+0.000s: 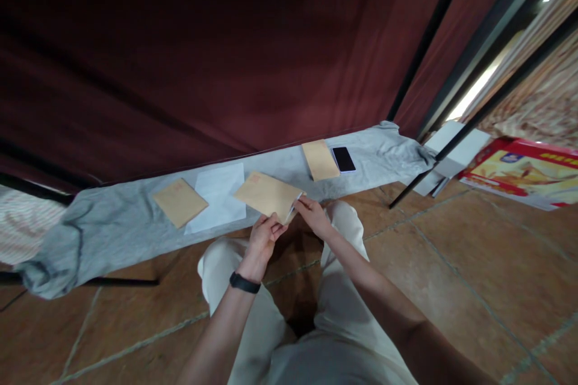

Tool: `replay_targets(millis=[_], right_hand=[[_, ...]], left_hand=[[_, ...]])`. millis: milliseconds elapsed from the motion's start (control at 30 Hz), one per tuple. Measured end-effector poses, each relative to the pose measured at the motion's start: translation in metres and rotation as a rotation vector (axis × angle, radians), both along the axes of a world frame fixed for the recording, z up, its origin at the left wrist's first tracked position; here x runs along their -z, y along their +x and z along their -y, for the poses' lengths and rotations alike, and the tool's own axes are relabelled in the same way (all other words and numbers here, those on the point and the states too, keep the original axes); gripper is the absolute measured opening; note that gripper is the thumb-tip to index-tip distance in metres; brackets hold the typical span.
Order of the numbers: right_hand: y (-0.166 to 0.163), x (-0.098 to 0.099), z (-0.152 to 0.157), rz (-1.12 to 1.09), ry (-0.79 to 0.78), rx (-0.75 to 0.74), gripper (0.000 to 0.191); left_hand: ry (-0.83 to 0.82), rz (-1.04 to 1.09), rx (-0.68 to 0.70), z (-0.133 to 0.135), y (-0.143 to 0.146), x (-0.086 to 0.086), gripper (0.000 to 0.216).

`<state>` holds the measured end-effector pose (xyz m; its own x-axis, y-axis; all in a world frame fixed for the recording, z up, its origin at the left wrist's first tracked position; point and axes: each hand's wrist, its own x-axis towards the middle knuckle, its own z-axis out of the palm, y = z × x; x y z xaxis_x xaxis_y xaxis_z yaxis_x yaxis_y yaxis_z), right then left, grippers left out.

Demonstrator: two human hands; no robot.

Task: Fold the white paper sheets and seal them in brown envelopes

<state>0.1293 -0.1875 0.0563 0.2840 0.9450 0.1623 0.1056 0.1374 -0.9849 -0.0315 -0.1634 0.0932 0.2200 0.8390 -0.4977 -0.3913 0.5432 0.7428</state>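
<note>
A tan paper envelope (267, 192) is held over the front edge of the cloth-covered surface, its near end tilted toward me. My left hand (265, 234), with a dark band on its wrist, is closed on the envelope's lower left edge. At the near end, my right hand (311, 214) pinches the opening, where a strip of white paper (294, 203) shows. How far that paper reaches inside is hidden. A white sheet (220, 197) lies left of the envelope, with a second tan envelope (179, 201) overlapping its left edge.
Right of my hands, a third tan envelope (320, 160) lies beside a phone (344, 159) with a dark screen. Grey cloth (121, 228) covers the narrow surface. A dark red curtain (217, 72) hangs behind it. White boxes (454, 147) and a red-yellow carton (526, 171) stand on the right.
</note>
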Motion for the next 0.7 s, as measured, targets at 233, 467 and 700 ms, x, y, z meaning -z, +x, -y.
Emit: replay_targets(millis=[233, 467, 700], right_hand=[[0.011, 0.009, -0.005, -0.163, -0.045, 0.033, 0.024], [0.014, 0.023, -0.025, -0.187, -0.142, 0.084, 0.029], [0.024, 0.045, -0.069, -0.188, -0.193, 0.078, 0.023]], left_hand=[[0.088, -0.121, 0.096, -0.030, -0.010, 0.000, 0.024], [0.209, -0.288, 0.180, -0.079, -0.004, 0.014, 0.024], [0.296, -0.418, 0.164, -0.146, 0.011, 0.045, 0.024]])
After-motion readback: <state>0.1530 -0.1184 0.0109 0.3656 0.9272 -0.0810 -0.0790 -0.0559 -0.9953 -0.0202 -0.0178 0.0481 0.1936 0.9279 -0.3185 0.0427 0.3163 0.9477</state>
